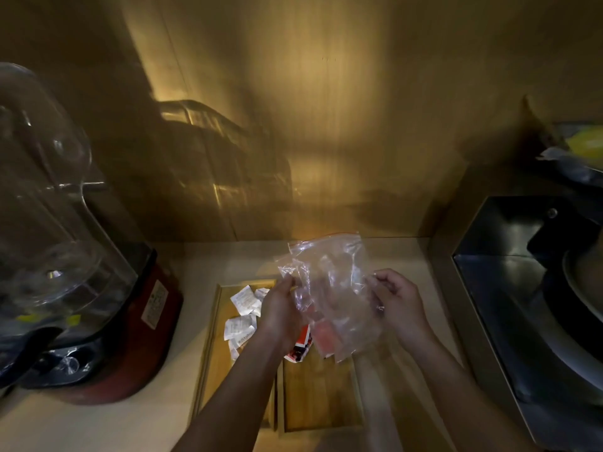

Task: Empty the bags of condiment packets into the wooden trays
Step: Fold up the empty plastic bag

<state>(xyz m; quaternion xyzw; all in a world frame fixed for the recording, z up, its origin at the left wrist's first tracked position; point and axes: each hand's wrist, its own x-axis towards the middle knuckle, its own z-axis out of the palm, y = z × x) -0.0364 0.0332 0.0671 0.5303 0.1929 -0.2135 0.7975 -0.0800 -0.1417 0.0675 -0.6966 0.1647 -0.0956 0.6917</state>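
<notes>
Your forearms reach in over two wooden trays set side by side on a pale counter: the right tray (321, 399) holds red packets (301, 345), the left tray (208, 347) a scatter of white packets (243, 308). Above them, your left hand (280, 308) and right hand (396, 300) each pinch an edge of a clear zip bag (332, 282), fingers clamped on the plastic, its red-striped seal uppermost. A red-based blender (81, 256) stands at far left; a dark metal box (522, 288) sits right.

Red-based blender (98, 288) left, sink (522, 288) right
</notes>
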